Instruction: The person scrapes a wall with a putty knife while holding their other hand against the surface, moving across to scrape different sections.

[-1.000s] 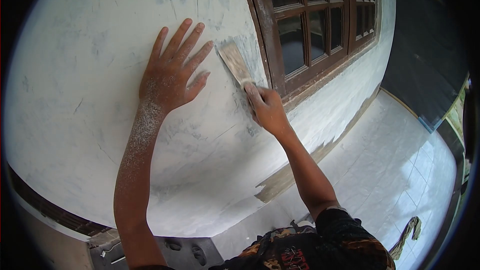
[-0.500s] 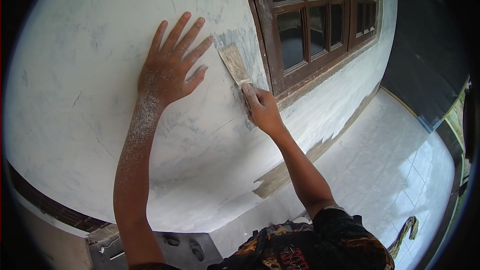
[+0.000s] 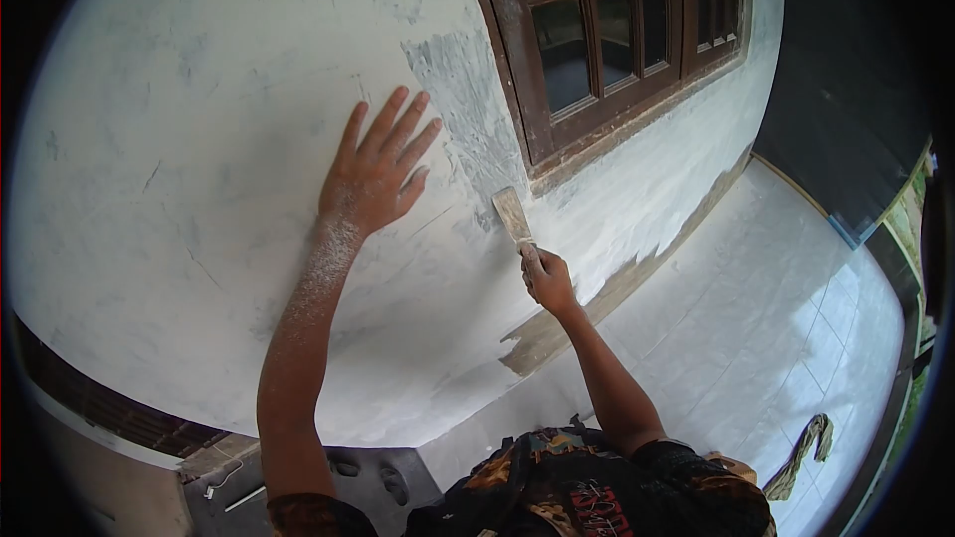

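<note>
Scraper: the flat-bladed scraper (image 3: pixel 512 216) was near the wall's grey patch (image 3: pixel 468 119), below the window's lower corner; a tilted blade corner could have gouged the surface
Right hand: the right hand (image 3: pixel 549 283) was closed around the handle, its fingers near the wall; a slip, perhaps from a dusty grip, could have scraped the knuckles
Left hand: the left hand (image 3: pixel 368 184) was spread wide, palm toward the wall (image 3: pixel 199 209), and could have been nicked if the blade had skidded sideways
Window frame: the brown wood (image 3: pixel 539 129) ran close beside the patch, so an overlong stroke could have chipped its edge
Dust: pale powder coated the left forearm (image 3: pixel 333 259); loosened grit could have fallen toward the eyes
Hidden: the fingers covered most of the handle, and whether the blade edge or left palm touched the wall could not be told
Cut off: the window's top lay outside the view
Hard to make out: the dark shapes on the grey floor patch (image 3: pixel 423 487) were perhaps footwear
</note>
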